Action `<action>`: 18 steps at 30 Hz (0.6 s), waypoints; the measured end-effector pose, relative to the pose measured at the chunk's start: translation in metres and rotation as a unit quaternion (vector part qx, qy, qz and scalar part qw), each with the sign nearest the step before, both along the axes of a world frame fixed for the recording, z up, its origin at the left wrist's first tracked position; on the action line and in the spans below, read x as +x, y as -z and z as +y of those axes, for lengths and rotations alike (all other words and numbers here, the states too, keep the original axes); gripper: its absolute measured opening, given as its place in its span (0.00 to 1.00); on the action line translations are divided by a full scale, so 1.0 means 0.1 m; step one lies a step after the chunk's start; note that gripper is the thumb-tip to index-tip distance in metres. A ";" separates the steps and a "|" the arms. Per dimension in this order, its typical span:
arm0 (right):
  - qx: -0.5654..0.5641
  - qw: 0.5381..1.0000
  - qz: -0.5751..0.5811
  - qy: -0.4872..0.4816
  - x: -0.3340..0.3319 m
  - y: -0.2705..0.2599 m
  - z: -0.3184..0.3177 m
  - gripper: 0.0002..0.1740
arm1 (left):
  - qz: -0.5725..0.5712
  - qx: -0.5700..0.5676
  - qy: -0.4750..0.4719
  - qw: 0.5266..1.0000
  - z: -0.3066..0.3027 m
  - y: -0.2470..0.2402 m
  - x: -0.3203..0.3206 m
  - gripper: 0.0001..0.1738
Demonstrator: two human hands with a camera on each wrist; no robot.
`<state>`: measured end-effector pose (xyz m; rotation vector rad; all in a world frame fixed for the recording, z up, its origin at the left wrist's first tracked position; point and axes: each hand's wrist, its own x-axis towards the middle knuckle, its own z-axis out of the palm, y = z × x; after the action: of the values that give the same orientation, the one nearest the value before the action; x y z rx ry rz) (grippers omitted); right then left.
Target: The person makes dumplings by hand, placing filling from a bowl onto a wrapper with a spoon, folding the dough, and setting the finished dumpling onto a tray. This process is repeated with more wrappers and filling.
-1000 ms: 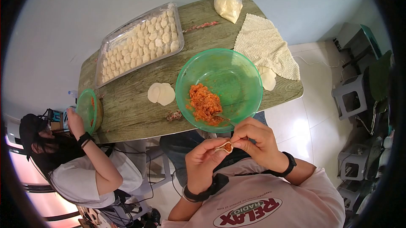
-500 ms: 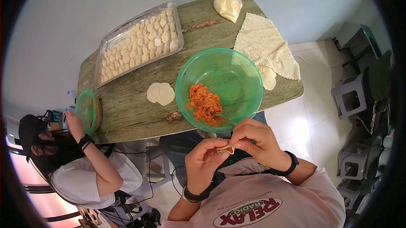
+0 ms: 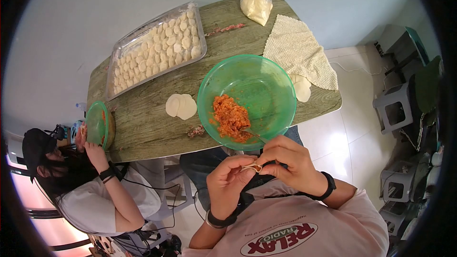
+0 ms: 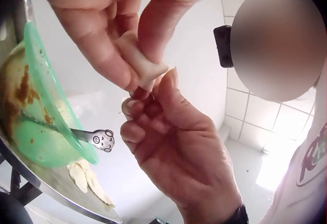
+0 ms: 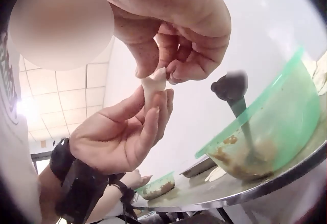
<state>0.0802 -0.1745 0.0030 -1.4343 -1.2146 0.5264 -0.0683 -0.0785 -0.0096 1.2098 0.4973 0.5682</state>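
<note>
A partly folded dumpling is held between both hands over the lap, orange filling showing at its open side. My left hand grips one end between thumb and fingers. At the other end my right hand pinches the edge of the wrapper. The left wrist view shows the pale dough bent between the thumb and fingers. Just beyond the hands stands a green bowl with orange filling on its left side. A spoon with an animal-face handle leans in the bowl.
Round wrappers lie left of the bowl, others right beside a cloth. A metal tray of dumplings and a bag of pale powder are at the back. Another person sits left by a second bowl.
My fingers have shifted along the wrapper's edge, and less filling shows now. The person at the left has lowered a hand and brought both hands together near their bowl.
</note>
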 end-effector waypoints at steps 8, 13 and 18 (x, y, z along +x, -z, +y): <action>0.007 0.999 0.038 0.023 0.03 -0.01 -0.06 0.06 | 0.027 -0.035 -0.038 0.998 -0.05 -0.07 0.04 0.11; 0.041 0.994 0.099 0.033 0.03 0.07 -0.08 0.03 | 0.026 -0.052 -0.030 0.998 -0.04 -0.01 0.00 0.12; 0.055 0.988 0.142 0.013 0.02 0.08 -0.11 0.03 | 0.001 -0.031 -0.048 0.998 -0.06 -0.04 0.02 0.11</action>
<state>0.0826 -0.1852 -0.0050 -1.2337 -0.9811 0.6142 -0.0667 -0.0843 -0.0051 1.1314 0.5730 0.6278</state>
